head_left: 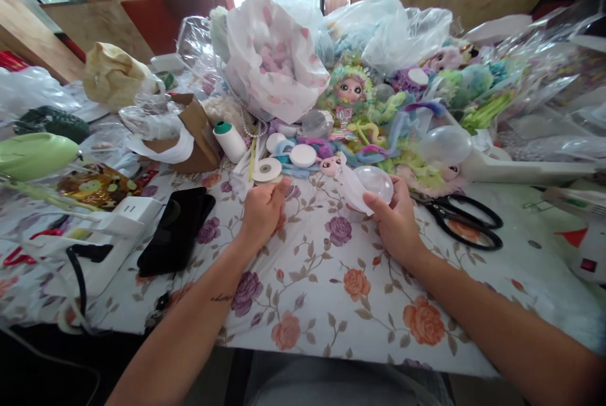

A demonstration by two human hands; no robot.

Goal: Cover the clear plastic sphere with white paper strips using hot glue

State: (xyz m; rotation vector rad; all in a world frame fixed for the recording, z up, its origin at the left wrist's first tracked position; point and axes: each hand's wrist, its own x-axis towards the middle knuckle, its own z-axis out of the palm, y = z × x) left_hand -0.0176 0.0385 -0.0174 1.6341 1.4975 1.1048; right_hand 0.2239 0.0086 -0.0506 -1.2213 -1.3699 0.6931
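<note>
My right hand (395, 220) is closed round a clear plastic half-sphere (376, 184) with a scrap of white plastic film (353, 188) hanging at its left side. My left hand (262, 210) rests on the floral tablecloth (326, 280) with its fingers curled into a loose fist; whether anything is inside it is hidden. A roll of white ribbon (266, 169) lies just beyond the left hand. A small pink doll head (330, 166) lies between the two hands, a little further back.
Black scissors (466, 220) lie right of my right hand. A black phone (177, 229) and a white power strip (111, 229) lie to the left. A white thread spool (230, 139), a cardboard box (196, 131), dolls, pipe cleaners and plastic bags crowd the back.
</note>
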